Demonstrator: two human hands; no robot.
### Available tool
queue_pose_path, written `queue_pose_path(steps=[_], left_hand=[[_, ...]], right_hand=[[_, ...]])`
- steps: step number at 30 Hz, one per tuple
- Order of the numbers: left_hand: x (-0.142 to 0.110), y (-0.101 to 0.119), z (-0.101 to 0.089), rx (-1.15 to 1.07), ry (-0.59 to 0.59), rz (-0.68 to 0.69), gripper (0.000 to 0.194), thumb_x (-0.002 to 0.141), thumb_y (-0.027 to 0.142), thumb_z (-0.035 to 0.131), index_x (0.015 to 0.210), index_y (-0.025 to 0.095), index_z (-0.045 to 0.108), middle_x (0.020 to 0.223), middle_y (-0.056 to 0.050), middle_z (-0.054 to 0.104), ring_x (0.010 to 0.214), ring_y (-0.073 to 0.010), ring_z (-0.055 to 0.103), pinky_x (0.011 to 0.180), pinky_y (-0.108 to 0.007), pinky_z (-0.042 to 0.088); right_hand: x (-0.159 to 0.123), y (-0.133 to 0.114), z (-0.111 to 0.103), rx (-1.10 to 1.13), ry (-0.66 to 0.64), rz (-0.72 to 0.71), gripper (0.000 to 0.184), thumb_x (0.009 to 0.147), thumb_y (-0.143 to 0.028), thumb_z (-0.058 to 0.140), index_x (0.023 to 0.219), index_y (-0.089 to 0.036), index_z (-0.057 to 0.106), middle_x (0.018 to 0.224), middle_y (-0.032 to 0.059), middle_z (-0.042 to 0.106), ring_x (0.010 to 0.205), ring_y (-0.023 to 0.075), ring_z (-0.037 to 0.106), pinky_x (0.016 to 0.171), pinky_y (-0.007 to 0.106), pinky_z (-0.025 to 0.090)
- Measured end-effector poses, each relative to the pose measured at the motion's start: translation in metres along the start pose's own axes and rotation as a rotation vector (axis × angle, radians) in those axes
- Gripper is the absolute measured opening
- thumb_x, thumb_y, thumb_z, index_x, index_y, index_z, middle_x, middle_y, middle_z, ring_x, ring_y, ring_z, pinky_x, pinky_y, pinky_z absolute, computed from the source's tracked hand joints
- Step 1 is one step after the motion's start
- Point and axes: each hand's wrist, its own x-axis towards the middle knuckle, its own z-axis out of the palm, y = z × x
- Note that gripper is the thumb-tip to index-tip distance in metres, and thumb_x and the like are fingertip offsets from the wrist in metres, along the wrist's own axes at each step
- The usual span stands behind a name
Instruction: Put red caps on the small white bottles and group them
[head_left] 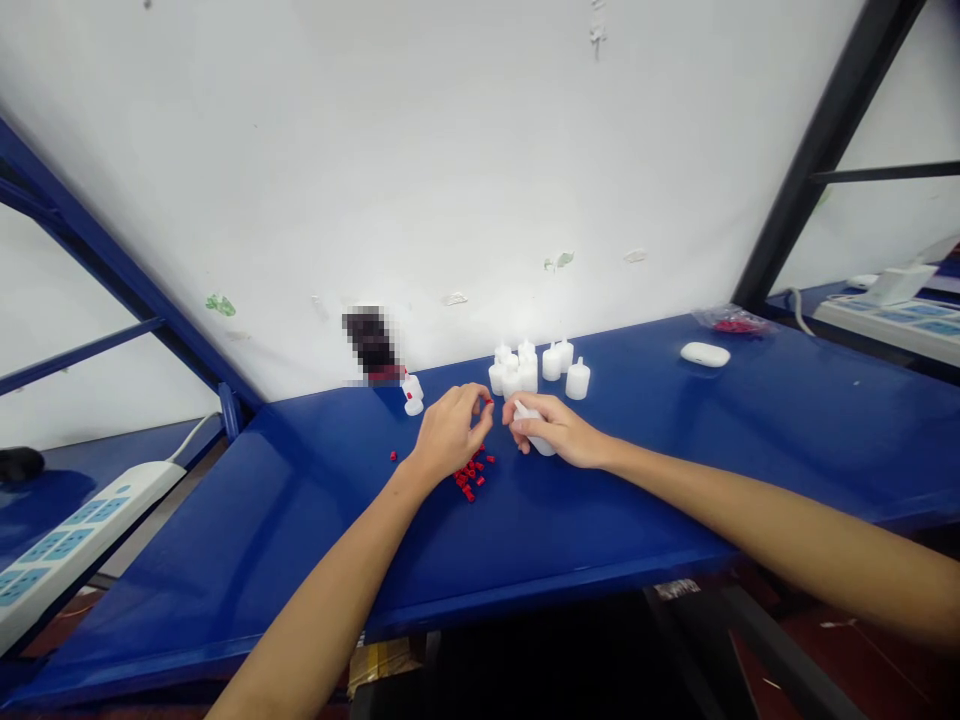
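My left hand (452,432) is closed in a pinch on a small red cap (489,402) at its fingertips. Fingers of my right hand (559,428) wrap round a white nozzle bottle (538,440), its narrow tip tilted up and left toward the cap. Cap and tip are apart. Below my left hand lies a loose pile of red caps (469,478), partly hidden by that hand. Behind both hands stand several white nozzle bottles (514,380) in a cluster, with another bottle (577,380) at their right.
White bottles with red on them (413,400) are at the back left, by a blurred dark patch (373,345). One red cap (394,456) lies alone. A white case (705,354) and a clear bag with red pieces (731,322) are at the right. Power strips flank the blue table (315,530).
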Motion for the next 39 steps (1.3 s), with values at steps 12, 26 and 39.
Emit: queue_pose_path(steps=[12,26,39], left_hand=[[-0.008,0.035,0.013,-0.556,0.081,0.021,0.029,0.101,0.035,0.028,0.077,0.020,0.037,0.070,0.002,0.041,0.063,-0.0124,0.038,0.062,-0.028,0.032],[-0.005,0.037,0.015,-0.900,0.077,-0.147,0.023,0.094,0.039,0.053,0.099,0.017,0.059,0.083,-0.001,0.060,0.073,-0.0119,0.055,0.067,-0.023,0.044],[-0.007,0.040,0.009,-0.608,0.071,0.031,0.015,0.095,0.028,0.051,0.095,0.017,0.062,0.073,0.001,0.058,0.061,-0.0096,0.046,0.060,-0.024,0.039]], right_hand=[[-0.006,-0.002,0.009,-0.085,0.034,-0.144,0.013,0.083,-0.021,0.048,0.071,-0.019,0.046,0.056,-0.0048,0.048,0.047,0.0096,0.044,0.048,0.023,0.036],[-0.001,-0.006,0.008,-0.325,0.163,-0.159,0.011,0.082,-0.022,0.050,0.073,-0.017,0.050,0.070,-0.0014,0.051,0.063,0.0126,0.048,0.059,0.025,0.038],[-0.001,0.001,-0.001,-0.056,0.053,-0.057,0.044,0.092,-0.049,0.046,0.066,-0.015,0.056,0.056,-0.0006,0.049,0.051,0.0119,0.046,0.050,0.026,0.036]])
